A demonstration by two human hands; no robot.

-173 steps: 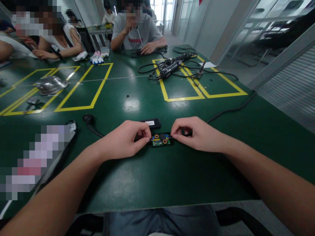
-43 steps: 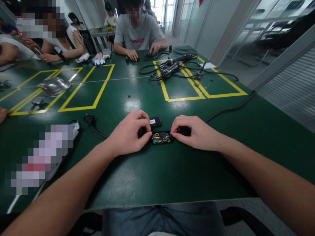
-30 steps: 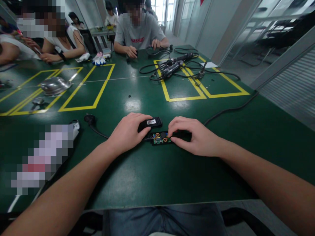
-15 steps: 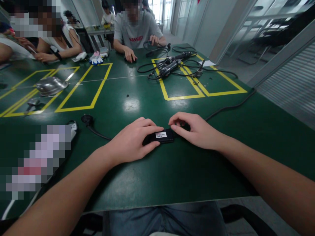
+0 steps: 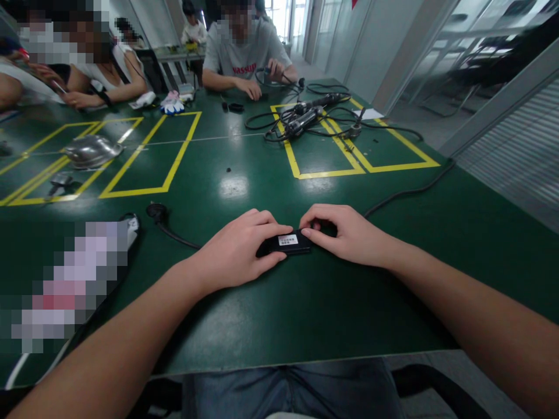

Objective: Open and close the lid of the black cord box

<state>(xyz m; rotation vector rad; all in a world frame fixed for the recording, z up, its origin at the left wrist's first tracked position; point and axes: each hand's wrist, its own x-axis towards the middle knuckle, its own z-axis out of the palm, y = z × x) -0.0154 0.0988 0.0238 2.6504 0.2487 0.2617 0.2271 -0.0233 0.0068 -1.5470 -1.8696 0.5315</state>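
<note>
Our left fingers [image 5: 275, 230], partly spread, grip the black case [image 5: 292, 244] lying on the tabletop [image 5: 279, 326]. Our right fingers [image 5: 318, 237] nearly meet at its right end; we cannot tell what they hold.

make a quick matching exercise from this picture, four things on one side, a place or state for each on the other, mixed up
1. black case
2. left hand
3. right hand
4. black plug

A. at the case's right end
B. on the end of a black cable
C. bears a white label
D. fingers and thumb astride the case

Pairs: 1-C, 2-D, 3-A, 4-B
</note>
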